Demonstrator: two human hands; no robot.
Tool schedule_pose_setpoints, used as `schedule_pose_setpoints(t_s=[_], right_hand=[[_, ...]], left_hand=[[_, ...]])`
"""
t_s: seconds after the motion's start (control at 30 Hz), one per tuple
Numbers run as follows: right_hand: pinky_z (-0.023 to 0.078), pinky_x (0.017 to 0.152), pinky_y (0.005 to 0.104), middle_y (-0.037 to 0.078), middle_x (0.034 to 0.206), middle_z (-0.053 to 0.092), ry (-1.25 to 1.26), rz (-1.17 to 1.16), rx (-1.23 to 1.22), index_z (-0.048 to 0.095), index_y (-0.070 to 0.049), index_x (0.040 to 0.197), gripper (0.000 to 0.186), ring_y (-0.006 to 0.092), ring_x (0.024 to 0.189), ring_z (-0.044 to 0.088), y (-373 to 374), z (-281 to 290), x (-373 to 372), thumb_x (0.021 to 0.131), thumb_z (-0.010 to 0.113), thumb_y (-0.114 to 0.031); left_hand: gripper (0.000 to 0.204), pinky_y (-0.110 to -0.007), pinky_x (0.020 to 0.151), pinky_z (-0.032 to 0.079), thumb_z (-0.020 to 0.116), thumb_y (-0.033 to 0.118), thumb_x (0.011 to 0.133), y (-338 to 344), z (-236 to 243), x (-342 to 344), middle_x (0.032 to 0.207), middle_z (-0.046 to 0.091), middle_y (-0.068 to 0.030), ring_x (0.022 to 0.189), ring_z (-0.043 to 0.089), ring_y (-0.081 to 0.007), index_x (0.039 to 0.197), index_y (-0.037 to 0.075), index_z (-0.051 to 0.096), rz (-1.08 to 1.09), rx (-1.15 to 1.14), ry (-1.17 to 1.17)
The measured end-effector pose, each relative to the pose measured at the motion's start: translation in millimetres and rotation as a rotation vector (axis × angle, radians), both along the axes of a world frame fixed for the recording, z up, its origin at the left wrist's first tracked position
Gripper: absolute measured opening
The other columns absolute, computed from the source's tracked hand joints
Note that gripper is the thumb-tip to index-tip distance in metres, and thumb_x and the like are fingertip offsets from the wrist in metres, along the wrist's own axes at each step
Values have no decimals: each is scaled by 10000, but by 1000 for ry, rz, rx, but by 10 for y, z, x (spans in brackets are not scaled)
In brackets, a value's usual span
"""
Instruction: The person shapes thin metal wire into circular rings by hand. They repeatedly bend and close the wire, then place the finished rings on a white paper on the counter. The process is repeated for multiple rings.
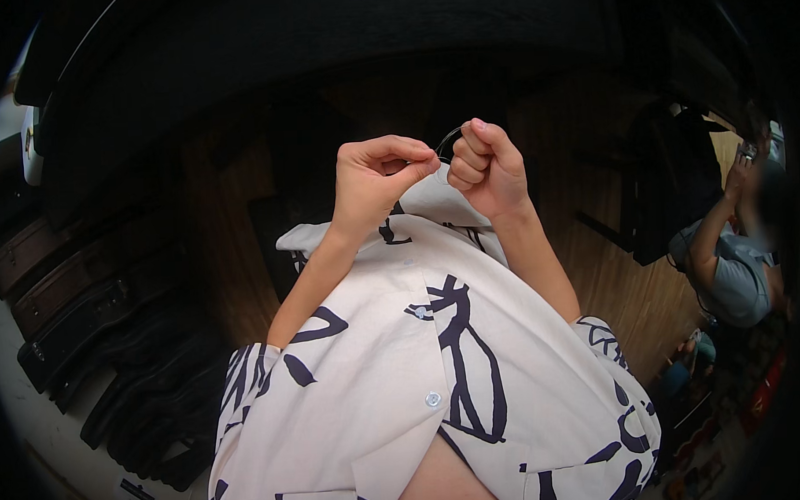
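A thin, pale wire or string [447, 139] curves in a small loop between my two hands, in front of my chest. My left hand [375, 176] pinches its lower end between thumb and fingertips. Curled into a loose fist, my right hand [490, 167] holds the upper end near the thumb and index finger. The hands are close together but apart. How much of the strand lies inside the right fist is hidden, and its exact kind is too fine to make out.
Several dark cases [75, 292] stand in a row on the left. A black surface [348, 31] spans the far side. Wooden floor [562, 235] shows below. At the right another person [726, 265] has raised hands, beside a dark chair-like object [671, 188].
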State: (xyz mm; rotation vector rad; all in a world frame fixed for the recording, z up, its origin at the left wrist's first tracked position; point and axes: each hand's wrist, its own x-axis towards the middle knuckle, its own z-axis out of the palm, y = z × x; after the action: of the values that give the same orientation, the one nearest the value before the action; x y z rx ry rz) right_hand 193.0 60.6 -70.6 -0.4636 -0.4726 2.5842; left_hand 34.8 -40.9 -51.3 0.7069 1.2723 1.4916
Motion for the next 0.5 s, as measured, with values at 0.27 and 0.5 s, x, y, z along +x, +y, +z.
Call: schedule_pose_setpoints(t_s=[0.27, 0.5], right_hand=[[180, 419, 253, -63, 513, 231, -43, -41, 46, 287, -162, 615, 461, 60, 428, 184, 7, 19, -10, 1012, 500, -260], [188, 428, 259, -48, 520, 293, -118, -75, 369, 351, -123, 601, 456, 58, 435, 233, -47, 67, -14, 1015, 507, -235]], left_hand=[[314, -207, 610, 506, 757, 97, 849, 30, -10, -37, 877, 716, -91, 670, 625, -111, 1134, 28, 645, -173, 20, -225], [446, -181, 589, 417, 758, 121, 843, 50, 17, 21, 804, 622, -23, 655, 531, -64, 1235, 26, 566, -205, -59, -335]])
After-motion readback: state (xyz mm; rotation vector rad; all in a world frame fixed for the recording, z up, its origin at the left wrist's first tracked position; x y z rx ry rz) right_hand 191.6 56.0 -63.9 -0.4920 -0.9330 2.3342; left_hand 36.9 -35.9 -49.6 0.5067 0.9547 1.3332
